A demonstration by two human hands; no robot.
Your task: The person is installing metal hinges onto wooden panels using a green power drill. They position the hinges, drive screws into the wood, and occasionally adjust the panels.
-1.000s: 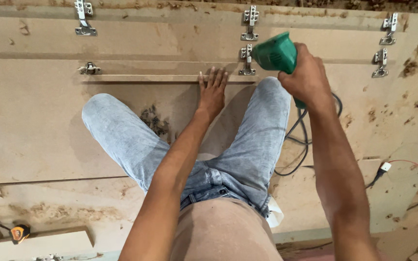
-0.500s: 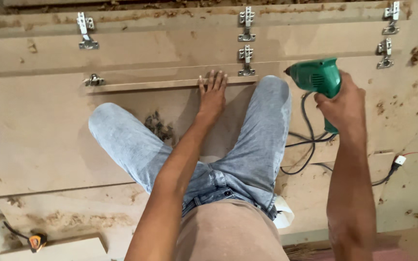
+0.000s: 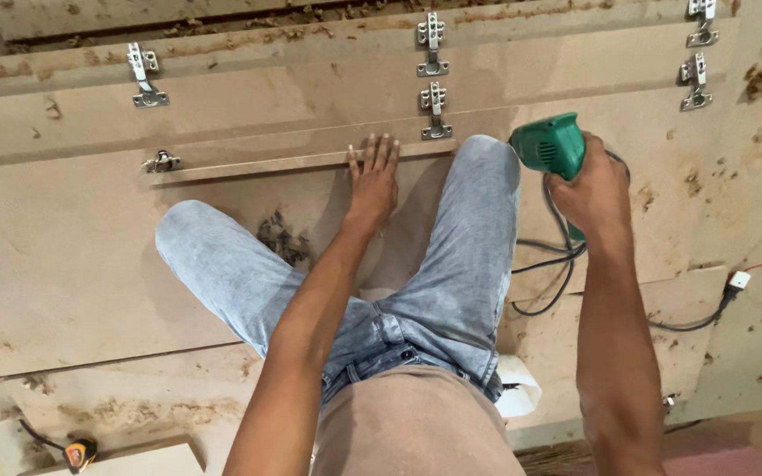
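Note:
My left hand [image 3: 374,179] lies flat, fingers spread, on a narrow brown board strip [image 3: 249,164] that carries metal hinges [image 3: 435,112] at its right end and a small one [image 3: 162,162] at its left. My right hand [image 3: 591,191] grips a green electric drill [image 3: 552,146] by its handle, held beside my right knee [image 3: 485,159]. Its black cord [image 3: 547,264] loops down over the boards to a white plug [image 3: 738,280]. I kneel on the boards in light blue jeans [image 3: 222,264].
Large brown fibreboard panels [image 3: 55,264] dusted with sawdust cover the floor. More hinges [image 3: 145,78] [image 3: 696,79] sit on the boards farther away. A yellow and black tape measure [image 3: 80,454] lies at the lower left beside a pale board piece [image 3: 139,461].
My right hand has carried the green drill from over the hinge near my left hand out to the right of my knee and lowered it. My left hand stays on the strip.

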